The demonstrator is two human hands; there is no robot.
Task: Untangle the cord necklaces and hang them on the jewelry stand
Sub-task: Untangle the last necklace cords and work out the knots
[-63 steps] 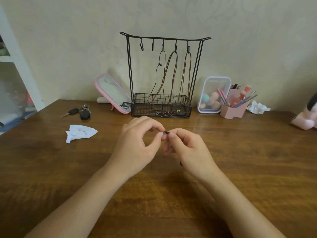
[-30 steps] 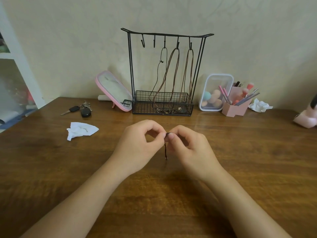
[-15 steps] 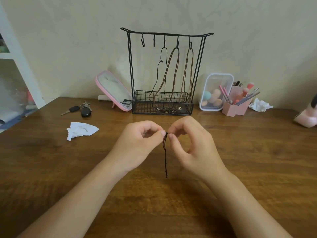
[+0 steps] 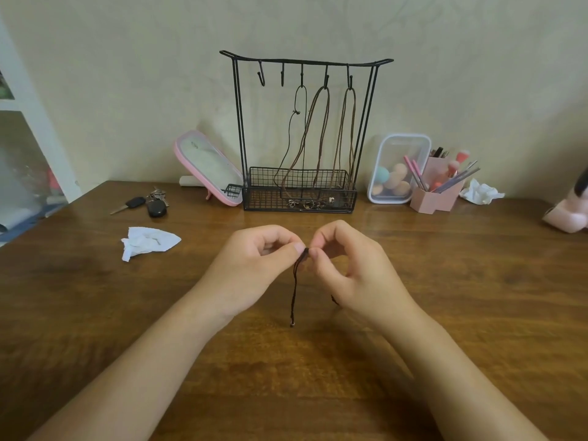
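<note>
A thin dark cord necklace (image 4: 295,288) hangs between my hands over the wooden table (image 4: 95,297). My left hand (image 4: 254,265) and my right hand (image 4: 353,268) both pinch its top end, fingertips touching. A loose tail drops down to a small bead near the table. A bit of cord shows under my right palm. Behind stands the black wire jewelry stand (image 4: 237,122). Three cord necklaces (image 4: 319,135) hang from its middle and right hooks into the mesh basket. The two left hooks are bare.
A pink mirror (image 4: 206,167) leans left of the stand. Car keys (image 4: 149,203) and a crumpled tissue (image 4: 146,241) lie at the left. A clear box of sponges (image 4: 397,168), a pink brush holder (image 4: 436,192) and another tissue (image 4: 480,192) sit at the right.
The cord's loose tail has come out from between my fingers and lengthened downward. My hands stayed together in the middle, right fingers opening a little.
</note>
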